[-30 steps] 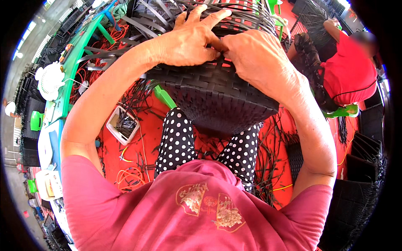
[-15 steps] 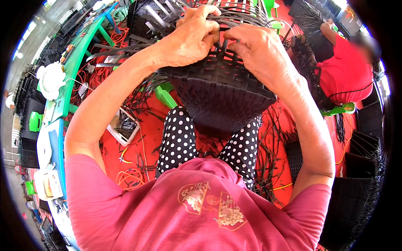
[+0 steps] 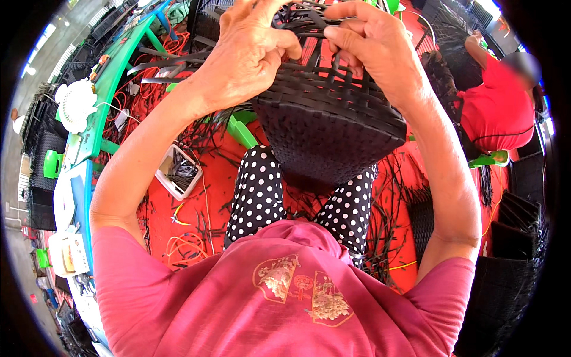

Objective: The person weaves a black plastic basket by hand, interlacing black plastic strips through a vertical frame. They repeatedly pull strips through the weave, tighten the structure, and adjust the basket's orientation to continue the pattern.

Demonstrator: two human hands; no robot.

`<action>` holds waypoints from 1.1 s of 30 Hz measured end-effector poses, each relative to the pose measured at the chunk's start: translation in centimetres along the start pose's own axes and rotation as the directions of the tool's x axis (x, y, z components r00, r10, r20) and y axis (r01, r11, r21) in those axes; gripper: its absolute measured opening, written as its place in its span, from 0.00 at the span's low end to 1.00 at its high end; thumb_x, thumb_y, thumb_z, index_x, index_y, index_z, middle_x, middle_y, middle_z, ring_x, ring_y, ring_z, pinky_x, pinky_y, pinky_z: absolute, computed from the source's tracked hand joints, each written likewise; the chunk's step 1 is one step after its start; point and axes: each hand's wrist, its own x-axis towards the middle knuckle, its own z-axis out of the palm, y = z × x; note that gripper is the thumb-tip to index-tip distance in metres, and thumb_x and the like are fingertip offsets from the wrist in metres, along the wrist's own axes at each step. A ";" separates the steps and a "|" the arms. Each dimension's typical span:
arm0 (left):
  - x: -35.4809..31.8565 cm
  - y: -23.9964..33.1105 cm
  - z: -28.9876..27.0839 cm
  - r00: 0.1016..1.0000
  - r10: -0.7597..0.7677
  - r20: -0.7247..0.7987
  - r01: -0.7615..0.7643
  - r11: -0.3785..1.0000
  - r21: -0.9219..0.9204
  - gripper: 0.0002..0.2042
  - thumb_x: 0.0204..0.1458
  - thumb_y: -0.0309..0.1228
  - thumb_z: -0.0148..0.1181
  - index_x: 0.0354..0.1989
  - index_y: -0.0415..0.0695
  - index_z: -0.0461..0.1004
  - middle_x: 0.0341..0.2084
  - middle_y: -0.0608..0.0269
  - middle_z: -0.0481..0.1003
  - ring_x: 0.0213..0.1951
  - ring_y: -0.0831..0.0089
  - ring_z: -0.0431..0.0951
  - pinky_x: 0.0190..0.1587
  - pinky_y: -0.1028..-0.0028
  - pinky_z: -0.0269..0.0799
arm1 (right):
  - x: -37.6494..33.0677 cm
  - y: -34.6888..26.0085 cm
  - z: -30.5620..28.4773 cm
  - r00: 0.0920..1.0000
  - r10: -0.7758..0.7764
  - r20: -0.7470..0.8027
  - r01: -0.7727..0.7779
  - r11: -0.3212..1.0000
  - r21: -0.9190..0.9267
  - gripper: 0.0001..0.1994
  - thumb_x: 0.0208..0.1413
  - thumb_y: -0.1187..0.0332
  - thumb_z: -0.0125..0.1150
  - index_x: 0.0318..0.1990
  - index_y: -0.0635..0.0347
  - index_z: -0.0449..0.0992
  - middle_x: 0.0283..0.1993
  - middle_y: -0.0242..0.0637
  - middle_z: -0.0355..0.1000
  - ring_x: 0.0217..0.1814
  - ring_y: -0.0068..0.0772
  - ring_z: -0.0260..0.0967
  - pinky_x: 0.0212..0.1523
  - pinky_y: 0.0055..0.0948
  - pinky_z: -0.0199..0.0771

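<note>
A black woven basket-like piece (image 3: pixel 333 128) rests between my knees, its side tightly woven and its upper part still loose strips. Over its top left edge is my left hand (image 3: pixel 250 53), thumb and fingers apart and nothing visibly gripped; its fingertips partly run out at the upper edge of the view. My right hand (image 3: pixel 380 50) pinches a flat black strip (image 3: pixel 317 22) between thumb and forefinger above the open weave. More loose black strips (image 3: pixel 172 61) fan out to the left, beyond my left wrist.
A white tray of short black scraps (image 3: pixel 180 172) stands on the red floor to the left, beside pliers (image 3: pixel 177 214) and an orange cord (image 3: pixel 184 247). A green table (image 3: pixel 110 83) bears a white fan (image 3: pixel 75 106). At right a person in red (image 3: pixel 499 107) sits working.
Both hands have spread apart, the left rising away from the weave. The woven piece has shifted slightly right and tipped, showing more of its open top. My right hand has lifted with a strip.
</note>
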 end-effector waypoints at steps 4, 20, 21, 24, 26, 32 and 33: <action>0.4 -1.1 0.8 0.978 -0.089 0.187 0.085 0.996 0.028 0.11 0.53 0.24 0.50 0.38 0.40 0.80 0.67 0.44 0.50 0.68 0.40 0.44 0.67 0.45 0.40 | 0.0 0.1 -0.5 0.995 -0.093 0.046 0.104 0.923 -0.371 0.08 0.58 0.69 0.59 0.38 0.66 0.75 0.23 0.29 0.67 0.24 0.14 0.63 0.26 0.22 0.64; 1.1 -4.7 3.4 0.947 -0.177 0.269 0.190 0.982 -0.023 0.11 0.53 0.32 0.59 0.41 0.45 0.82 0.71 0.57 0.51 0.71 0.58 0.47 0.71 0.60 0.43 | 3.7 2.0 2.1 0.967 -0.047 0.252 0.197 0.764 -0.614 0.07 0.49 0.71 0.60 0.33 0.66 0.80 0.29 0.53 0.75 0.36 0.52 0.76 0.41 0.42 0.72; 1.0 -4.8 3.4 0.946 -0.189 0.265 0.212 0.976 -0.059 0.11 0.53 0.32 0.60 0.41 0.45 0.82 0.71 0.57 0.51 0.71 0.59 0.48 0.71 0.62 0.44 | 3.7 2.0 2.2 0.966 -0.056 0.252 0.203 0.770 -0.605 0.08 0.49 0.70 0.60 0.33 0.66 0.79 0.29 0.53 0.75 0.37 0.51 0.76 0.41 0.42 0.72; 1.7 -4.5 2.8 0.918 -0.247 0.309 0.313 0.931 -0.188 0.06 0.52 0.29 0.61 0.33 0.40 0.79 0.64 0.55 0.62 0.66 0.60 0.57 0.66 0.64 0.52 | 3.0 2.1 2.1 0.955 -0.238 0.177 0.295 0.706 -0.644 0.08 0.51 0.70 0.62 0.36 0.65 0.79 0.30 0.50 0.75 0.35 0.51 0.74 0.40 0.39 0.72; 3.2 -3.5 0.4 0.959 -0.204 0.195 0.253 0.926 -0.279 0.07 0.55 0.27 0.54 0.33 0.39 0.78 0.62 0.45 0.57 0.59 0.50 0.62 0.62 0.58 0.56 | 2.9 2.8 2.1 0.914 -0.397 0.085 0.338 0.629 -0.700 0.09 0.54 0.70 0.61 0.40 0.65 0.80 0.28 0.43 0.76 0.29 0.39 0.74 0.34 0.33 0.73; 3.3 -2.6 -3.9 0.950 -0.212 0.228 0.284 0.889 -0.359 0.03 0.55 0.24 0.57 0.32 0.38 0.73 0.56 0.48 0.63 0.53 0.57 0.68 0.58 0.63 0.61 | 3.6 1.9 2.3 0.982 0.108 0.155 -0.110 0.994 0.005 0.10 0.60 0.66 0.61 0.44 0.62 0.81 0.30 0.28 0.77 0.29 0.11 0.69 0.29 0.13 0.70; 2.9 -2.5 -3.3 0.970 -0.215 0.111 0.240 0.913 -0.331 0.03 0.55 0.24 0.57 0.32 0.38 0.73 0.56 0.49 0.63 0.55 0.57 0.67 0.59 0.62 0.61 | 3.6 2.3 2.1 0.980 0.085 0.180 -0.110 0.985 0.133 0.10 0.60 0.66 0.61 0.44 0.62 0.81 0.31 0.27 0.77 0.29 0.11 0.69 0.29 0.13 0.70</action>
